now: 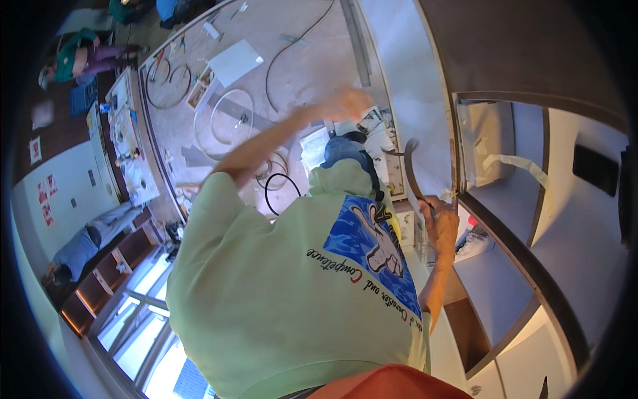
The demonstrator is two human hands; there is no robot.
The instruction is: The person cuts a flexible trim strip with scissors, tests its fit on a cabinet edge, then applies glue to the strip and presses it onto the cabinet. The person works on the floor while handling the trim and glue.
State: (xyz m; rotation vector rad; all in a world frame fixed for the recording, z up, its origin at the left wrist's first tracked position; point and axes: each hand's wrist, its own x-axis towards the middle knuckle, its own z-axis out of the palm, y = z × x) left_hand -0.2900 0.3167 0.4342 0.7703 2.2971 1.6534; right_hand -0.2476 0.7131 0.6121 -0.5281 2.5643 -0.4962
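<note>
My right hand (438,225) is closed around the lower end of a dark curved strip (408,165), which arcs up along the edge of a grey cabinet (425,100). My left hand (347,104) is raised out in front of me at the end of my bare forearm. It is blurred, so I cannot see whether it holds anything. It hovers over papers and small parts (372,130) beside the cabinet. My light green shirt (266,286) with a blue printed picture fills the middle of the view.
Several thin hoops (229,116), a black cable (282,63) and a white sheet (234,61) lie on the pale floor. A cluttered bench (126,143) runs along the left. Another person (83,58) is at the far top left. An open cabinet compartment with a tape strip (515,163) is on the right.
</note>
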